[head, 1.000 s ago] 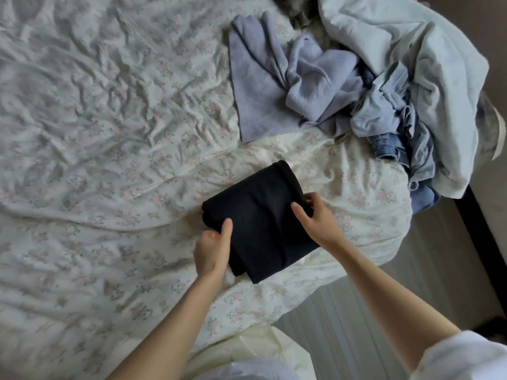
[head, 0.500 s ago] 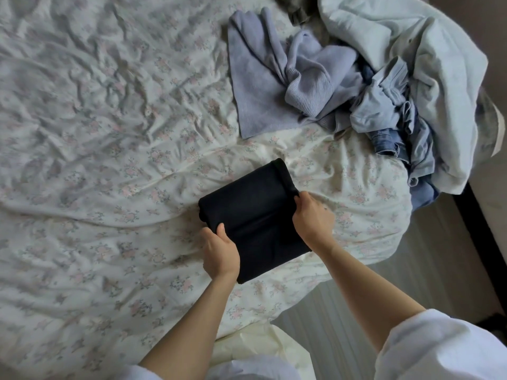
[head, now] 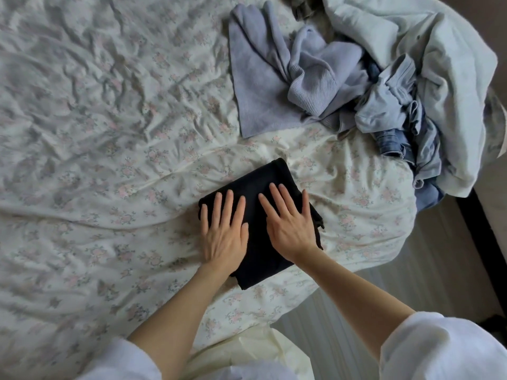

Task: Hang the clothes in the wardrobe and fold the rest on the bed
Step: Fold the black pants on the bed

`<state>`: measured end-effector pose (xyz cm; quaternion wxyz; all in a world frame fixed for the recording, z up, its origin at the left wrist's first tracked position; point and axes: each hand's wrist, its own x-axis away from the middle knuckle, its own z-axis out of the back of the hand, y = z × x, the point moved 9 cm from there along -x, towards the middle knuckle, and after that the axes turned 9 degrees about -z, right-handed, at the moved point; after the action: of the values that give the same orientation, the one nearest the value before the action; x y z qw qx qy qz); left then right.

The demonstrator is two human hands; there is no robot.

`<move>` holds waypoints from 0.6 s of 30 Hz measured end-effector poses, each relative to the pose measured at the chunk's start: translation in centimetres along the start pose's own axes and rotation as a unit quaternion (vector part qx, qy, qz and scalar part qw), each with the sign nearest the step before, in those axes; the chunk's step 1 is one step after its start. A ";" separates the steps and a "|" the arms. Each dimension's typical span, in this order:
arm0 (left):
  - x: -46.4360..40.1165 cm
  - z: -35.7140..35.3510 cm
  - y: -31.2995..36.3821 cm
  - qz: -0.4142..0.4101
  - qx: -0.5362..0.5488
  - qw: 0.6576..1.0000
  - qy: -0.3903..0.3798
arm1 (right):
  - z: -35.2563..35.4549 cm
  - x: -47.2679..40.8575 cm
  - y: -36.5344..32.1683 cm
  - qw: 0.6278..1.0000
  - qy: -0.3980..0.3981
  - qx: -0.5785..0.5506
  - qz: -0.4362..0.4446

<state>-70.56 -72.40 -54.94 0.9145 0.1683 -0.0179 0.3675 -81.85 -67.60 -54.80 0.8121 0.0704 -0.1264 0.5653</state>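
Note:
A folded black garment point(head: 256, 187) lies on the floral bed cover point(head: 109, 160) near the bed's right edge. My left hand point(head: 223, 231) lies flat on its left half, fingers straight and spread. My right hand point(head: 290, 220) lies flat on its right half, fingers straight too. Both palms press the cloth down. Beyond it, a crumpled lavender knit sweater point(head: 288, 75) lies on the bed. To the right sits a heap with a light blue garment point(head: 389, 105), blue jeans point(head: 392, 141) and a pale bulky garment point(head: 444, 64).
The bed's right edge drops to a pale striped floor point(head: 411, 275). A dark strip point(head: 480, 237) runs along the floor at the far right. A cream cloth point(head: 255, 349) shows at the bottom middle, near my white sleeves.
Both hands let go of the garment's side edges and moved on top of it, laid flat with fingers spread. The garment has settled onto the bed.

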 end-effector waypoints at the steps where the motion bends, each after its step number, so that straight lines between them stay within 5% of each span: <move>1: 0.2 -0.8 -1.0 0.013 -0.008 0.999 -0.029 | -0.5 0.1 0.5 1.000 -0.016 0.014 -0.007; 4: 0.9 -2.6 -4.7 0.089 0.010 0.990 -0.107 | -1.8 0.4 2.8 0.997 -0.060 0.004 -0.043; 7: 0.9 -3.5 -6.8 0.148 0.150 0.969 -0.127 | -3.1 0.7 5.2 0.988 -0.096 -0.084 -0.090; 12: 2.4 -2.1 -9.1 0.329 0.362 0.872 0.016 | -2.3 0.1 7.7 0.968 -0.083 -0.176 -0.155; 15: 3.5 -2.9 -7.0 0.366 0.485 0.791 0.070 | -1.6 -0.9 6.8 0.969 -0.074 -0.190 -0.139; 18: 3.7 -3.8 -4.1 0.367 0.502 0.779 0.082 | -1.5 -1.5 5.5 0.969 -0.069 -0.202 -0.123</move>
<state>-65.43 -71.46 -59.12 0.4948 0.5531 0.1835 0.6447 -87.32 -66.62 -56.86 0.8622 -0.0416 -0.2842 0.4173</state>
